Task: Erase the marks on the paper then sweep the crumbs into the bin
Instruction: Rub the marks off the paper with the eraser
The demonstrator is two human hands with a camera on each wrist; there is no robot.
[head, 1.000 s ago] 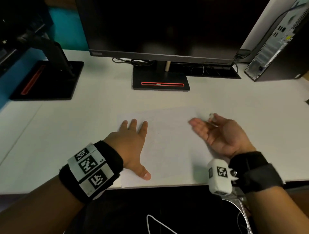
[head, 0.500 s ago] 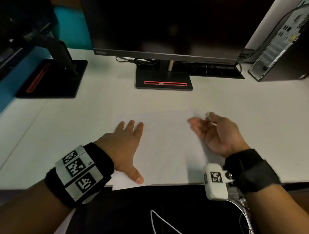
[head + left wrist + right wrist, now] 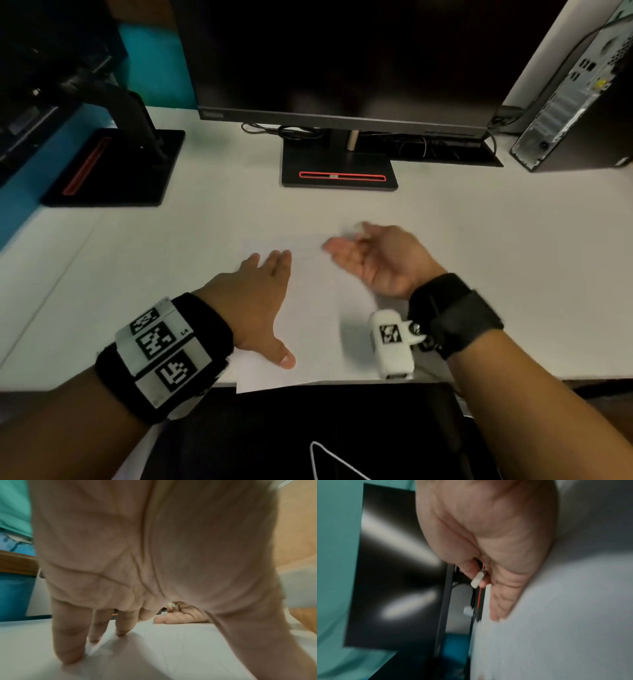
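A white sheet of paper point(image 3: 318, 308) lies at the desk's near edge, its bottom left corner hanging slightly over. No marks or crumbs show on it. My left hand point(image 3: 260, 291) presses flat on the sheet's left side, fingers point(image 3: 68, 635) straight. My right hand point(image 3: 373, 260) stands on its little-finger edge on the upper right part of the sheet, palm facing left, blurred. Its thumb pinches a small white eraser point(image 3: 359, 226) against the forefinger; the eraser point(image 3: 477, 580) also shows in the right wrist view. No bin is in view.
A black monitor point(image 3: 342, 51) on a stand base point(image 3: 339, 168) sits behind the paper, with cables under it. A second monitor base point(image 3: 113, 168) is at far left and a computer tower point(image 3: 575, 102) at far right. My dark lap lies below the desk edge point(image 3: 513, 378).
My right hand, still pinching the eraser, has slid left across the paper toward my left hand. The left hand stays flat on the sheet.
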